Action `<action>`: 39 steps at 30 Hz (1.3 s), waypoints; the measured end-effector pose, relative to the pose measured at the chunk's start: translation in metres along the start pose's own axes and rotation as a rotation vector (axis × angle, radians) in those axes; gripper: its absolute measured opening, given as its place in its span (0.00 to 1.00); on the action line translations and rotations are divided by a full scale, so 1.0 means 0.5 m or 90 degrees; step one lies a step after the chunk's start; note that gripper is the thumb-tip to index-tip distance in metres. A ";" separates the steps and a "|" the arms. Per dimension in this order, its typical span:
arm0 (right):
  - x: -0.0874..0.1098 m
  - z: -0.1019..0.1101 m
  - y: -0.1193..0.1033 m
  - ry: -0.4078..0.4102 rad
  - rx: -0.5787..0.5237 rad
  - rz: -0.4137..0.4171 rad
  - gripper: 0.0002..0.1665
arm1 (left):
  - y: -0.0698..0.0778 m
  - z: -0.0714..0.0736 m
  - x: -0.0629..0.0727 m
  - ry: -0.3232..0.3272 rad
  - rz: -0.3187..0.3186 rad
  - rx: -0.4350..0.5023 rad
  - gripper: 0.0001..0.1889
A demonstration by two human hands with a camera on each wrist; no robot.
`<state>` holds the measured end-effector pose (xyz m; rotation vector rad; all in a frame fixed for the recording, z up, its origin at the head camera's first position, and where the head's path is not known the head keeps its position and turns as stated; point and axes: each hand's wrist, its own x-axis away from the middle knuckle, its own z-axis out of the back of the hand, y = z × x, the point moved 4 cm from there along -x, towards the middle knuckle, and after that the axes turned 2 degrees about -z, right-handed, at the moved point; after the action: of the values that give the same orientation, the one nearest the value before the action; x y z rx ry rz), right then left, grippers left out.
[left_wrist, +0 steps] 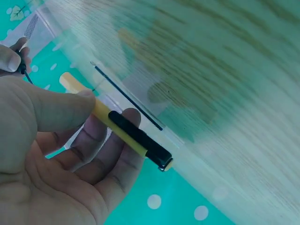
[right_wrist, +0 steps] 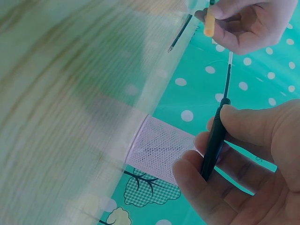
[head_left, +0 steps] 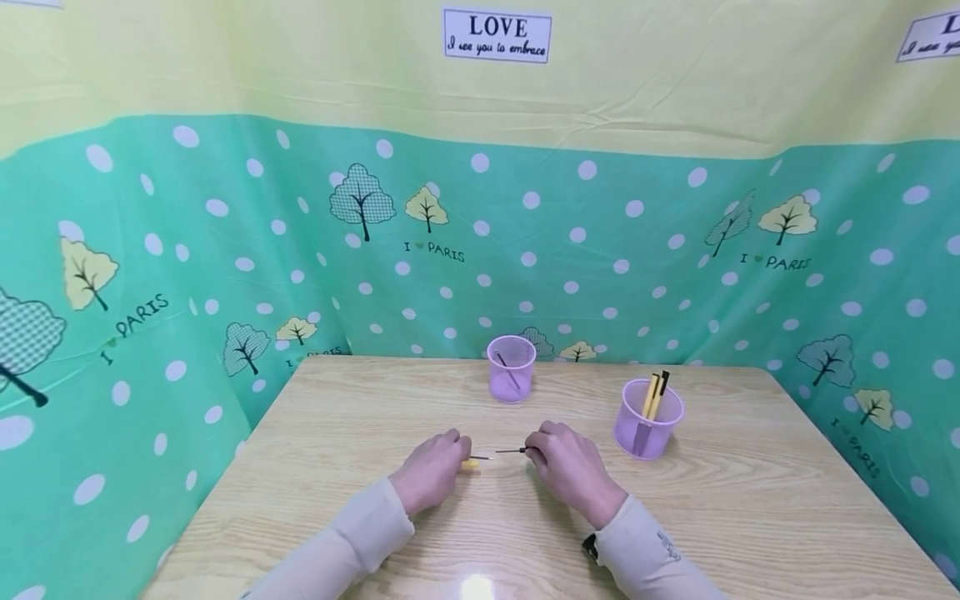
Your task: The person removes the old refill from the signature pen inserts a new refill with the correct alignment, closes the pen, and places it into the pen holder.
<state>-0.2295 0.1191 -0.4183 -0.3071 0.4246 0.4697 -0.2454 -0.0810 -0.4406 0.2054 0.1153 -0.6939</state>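
Note:
My left hand (head_left: 433, 468) pinches a yellow pen barrel (left_wrist: 101, 111) with a black clip between thumb and fingers. Just beyond that barrel, a loose pen refill (left_wrist: 126, 97) with a dark ink tube lies on the table (head_left: 360, 392). The right hand (right_wrist: 253, 150) holds the black grip section (right_wrist: 214, 143) of a pen in its thumb and fingers. Out of that section sticks a thin refill (right_wrist: 228, 77), dark along most of its length and clear at the end. In the head view it points left, towards the left hand.
A lilac mesh cup (head_left: 525, 387) with one thin dark stick inside stands at the back. Another lilac mesh cup (head_left: 663, 435), right of my right hand, holds yellow pens (head_left: 651, 398) with black clips. A green and yellow printed curtain (head_left: 450, 317) hangs around the table.

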 end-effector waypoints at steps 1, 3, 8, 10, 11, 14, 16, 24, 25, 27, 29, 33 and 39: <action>0.000 0.000 0.000 0.001 0.000 0.000 0.03 | 0.000 0.001 0.001 0.000 0.001 0.004 0.11; 0.001 0.000 0.000 0.002 -0.001 0.000 0.03 | 0.000 0.002 0.001 0.003 0.003 0.012 0.12; 0.001 0.002 -0.001 0.003 -0.007 -0.001 0.03 | 0.001 0.007 0.001 0.015 0.004 0.016 0.13; 0.001 0.003 -0.001 0.005 -0.009 -0.001 0.03 | 0.001 0.007 0.001 0.019 0.004 0.016 0.14; 0.000 0.003 -0.002 0.006 -0.009 -0.002 0.03 | 0.001 0.008 0.001 0.021 0.004 0.017 0.14; 0.000 0.003 -0.002 0.008 -0.009 -0.002 0.03 | 0.000 0.008 0.001 0.027 0.004 0.020 0.14; -0.001 0.003 -0.002 0.009 -0.007 -0.002 0.04 | 0.000 0.008 0.000 0.034 0.002 0.023 0.14; -0.001 0.000 -0.001 0.002 -0.005 0.001 0.03 | 0.003 0.013 -0.001 0.054 -0.013 0.023 0.11; 0.000 0.000 -0.001 0.001 -0.003 0.002 0.03 | 0.003 0.014 -0.001 0.056 -0.015 0.022 0.10; 0.000 -0.002 -0.001 0.000 0.001 0.003 0.03 | 0.005 0.017 -0.001 0.058 -0.015 0.019 0.11; 0.000 -0.003 -0.001 0.000 0.003 0.004 0.03 | 0.006 0.019 -0.001 0.060 -0.013 0.015 0.11; 0.000 -0.003 -0.001 0.000 0.003 0.005 0.03 | 0.007 0.022 -0.002 0.059 -0.011 0.015 0.12; 0.002 -0.005 -0.002 0.001 -0.001 0.005 0.03 | 0.010 0.023 -0.003 0.054 -0.015 0.016 0.11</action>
<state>-0.2291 0.1176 -0.4209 -0.3069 0.4267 0.4768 -0.2429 -0.0788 -0.4283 0.2580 0.1913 -0.7110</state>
